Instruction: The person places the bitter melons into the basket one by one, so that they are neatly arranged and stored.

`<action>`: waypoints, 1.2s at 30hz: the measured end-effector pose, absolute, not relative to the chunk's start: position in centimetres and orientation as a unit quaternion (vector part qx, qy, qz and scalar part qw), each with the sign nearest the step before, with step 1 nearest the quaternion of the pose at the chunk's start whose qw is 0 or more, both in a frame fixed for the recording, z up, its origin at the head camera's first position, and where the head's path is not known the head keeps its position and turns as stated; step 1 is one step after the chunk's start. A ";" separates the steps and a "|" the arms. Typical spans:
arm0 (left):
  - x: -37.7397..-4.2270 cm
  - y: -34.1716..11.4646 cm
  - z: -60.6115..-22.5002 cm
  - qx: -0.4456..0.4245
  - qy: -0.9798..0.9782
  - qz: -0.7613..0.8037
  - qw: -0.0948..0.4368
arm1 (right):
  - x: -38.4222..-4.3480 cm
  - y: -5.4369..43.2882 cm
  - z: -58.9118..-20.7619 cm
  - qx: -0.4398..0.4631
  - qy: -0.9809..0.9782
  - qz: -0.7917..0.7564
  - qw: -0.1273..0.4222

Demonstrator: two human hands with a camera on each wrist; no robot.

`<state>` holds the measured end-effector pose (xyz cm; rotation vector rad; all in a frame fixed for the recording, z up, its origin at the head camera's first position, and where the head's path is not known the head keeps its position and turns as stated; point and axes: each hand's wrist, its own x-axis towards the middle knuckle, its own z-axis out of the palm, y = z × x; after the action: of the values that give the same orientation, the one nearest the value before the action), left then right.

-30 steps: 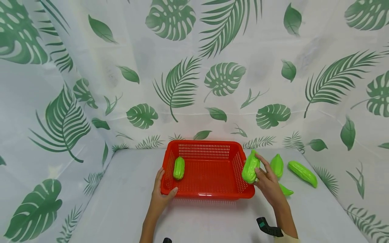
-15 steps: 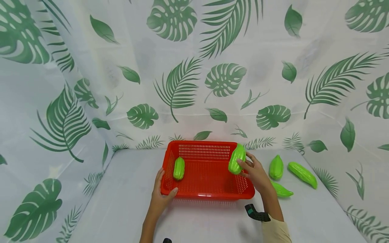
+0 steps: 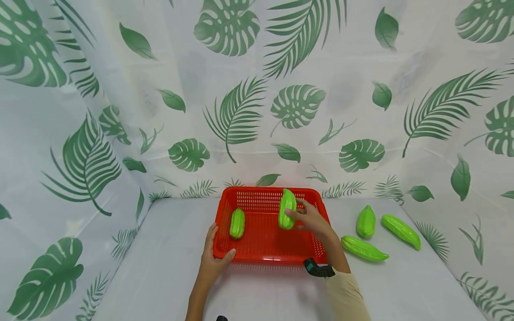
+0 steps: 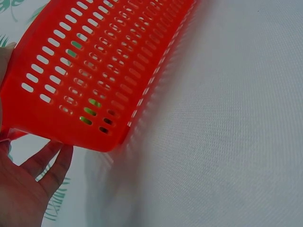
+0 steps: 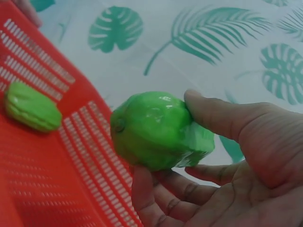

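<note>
In the head view a red plastic basket (image 3: 265, 258) with slotted walls stands on the white table. My left hand (image 3: 212, 261) holds its near left corner, thumb at the front side and fingers along the left side; the left wrist view shows fingertips (image 4: 64, 156) touching the rim. My right hand (image 3: 315, 220) grips a green ribbed gourd (image 3: 287, 209), raised over the basket's right half. Thumb and fingers pinch this gourd (image 5: 151, 130) from opposite sides in the right wrist view. Another green gourd (image 3: 237, 224) lies inside the basket at the left.
Right of the basket lie three more green pieces on the table: a long gourd (image 3: 364, 248) close to its near right corner, a shorter gourd (image 3: 366, 221) behind it, and another long gourd (image 3: 400, 232) farthest right. A leaf-patterned white cloth (image 3: 249, 178) rises behind the table.
My right hand has carried the gourd leftward, from the basket's right rim to over its interior. The long gourd near the basket has come into full view. My left hand has stayed put.
</note>
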<state>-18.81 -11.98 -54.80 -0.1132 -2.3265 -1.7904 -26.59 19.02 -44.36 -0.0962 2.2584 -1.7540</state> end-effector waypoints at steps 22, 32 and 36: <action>-18.8 -12.0 -55.0 -0.032 -0.787 -0.608 0.101 | -31.2 10.6 -47.4 -0.043 0.824 -0.503 0.256; -18.9 -11.9 -55.2 -0.040 -0.776 -0.620 0.106 | -32.6 9.3 -49.3 0.009 0.824 -0.482 0.298; -18.9 -11.9 -55.2 -0.041 -0.776 -0.620 0.109 | -32.8 9.0 -49.4 0.026 0.820 -0.482 0.309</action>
<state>-18.91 -11.85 -55.23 -0.1215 -2.2825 -1.8238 -32.85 9.02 -49.37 0.0676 2.1664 -1.2733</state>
